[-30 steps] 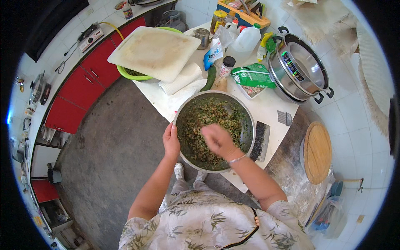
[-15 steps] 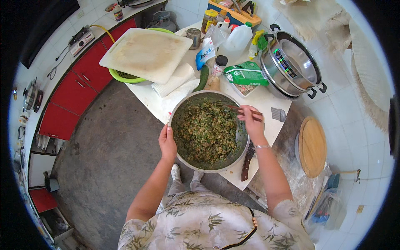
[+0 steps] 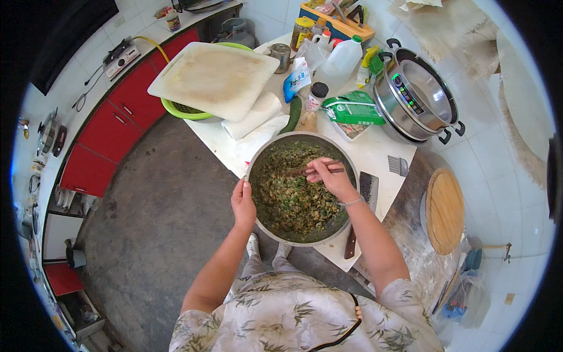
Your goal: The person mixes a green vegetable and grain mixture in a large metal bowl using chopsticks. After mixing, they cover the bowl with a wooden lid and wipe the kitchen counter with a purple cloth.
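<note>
A wide metal bowl (image 3: 347, 154) at the table's near edge holds a chopped green and brown filling (image 3: 293, 202). My left hand (image 3: 243, 202) grips the bowl's left rim, thumb on top. Over the bowl, my right hand (image 3: 328, 177) is closed around brown chopsticks (image 3: 300, 172), whose tips are down in the filling. Partly covered by my right forearm, a cleaver (image 3: 368, 190) with a dark wooden handle lies just right of the bowl.
Behind the bowl are a cucumber (image 3: 294, 111), a paper towel roll (image 3: 253, 117), a black-lidded jar (image 3: 317, 97) and a green packet (image 3: 355, 108). A white cutting board (image 3: 214, 76) rests on a green basket (image 3: 190, 113). Rightward stand a steel pot (image 3: 404, 111) and a scraper (image 3: 397, 165).
My right hand and the chopsticks have swept left and inward, from the bowl's right rim to over the filling. The cleaver's blade is now more exposed. My left hand keeps its hold.
</note>
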A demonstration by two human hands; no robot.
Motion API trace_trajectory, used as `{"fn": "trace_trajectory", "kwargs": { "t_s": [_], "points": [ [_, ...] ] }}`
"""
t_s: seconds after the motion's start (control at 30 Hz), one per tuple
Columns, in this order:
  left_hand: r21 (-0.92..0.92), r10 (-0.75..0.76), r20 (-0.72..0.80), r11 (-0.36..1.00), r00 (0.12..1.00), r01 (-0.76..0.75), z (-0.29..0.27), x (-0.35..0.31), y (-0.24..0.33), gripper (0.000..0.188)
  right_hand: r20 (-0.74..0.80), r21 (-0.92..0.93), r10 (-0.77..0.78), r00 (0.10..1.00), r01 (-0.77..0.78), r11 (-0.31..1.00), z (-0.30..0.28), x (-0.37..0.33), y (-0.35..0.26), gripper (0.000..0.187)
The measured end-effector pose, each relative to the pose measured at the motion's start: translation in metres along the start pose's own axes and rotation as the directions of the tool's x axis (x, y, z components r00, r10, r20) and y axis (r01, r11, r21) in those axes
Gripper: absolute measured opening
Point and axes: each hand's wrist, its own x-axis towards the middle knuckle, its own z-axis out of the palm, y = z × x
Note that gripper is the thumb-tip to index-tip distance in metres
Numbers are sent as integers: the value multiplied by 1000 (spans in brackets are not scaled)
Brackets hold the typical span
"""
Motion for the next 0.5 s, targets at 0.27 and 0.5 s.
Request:
{"fn": "trace_trajectory", "kwargs": {
  "t_s": [0.27, 0.5],
  "points": [
    [79, -2, 1, 997, 1000, 1, 0, -2, 6, 34, -150, -356, -215, 965, 150, 922, -34, -25, -40, 17],
    [43, 39, 5, 998, 999, -39, -3, 0, -5, 35, -76, -291, -77, 994, 52, 955, -35, -83, -30, 15]
  ]
}}
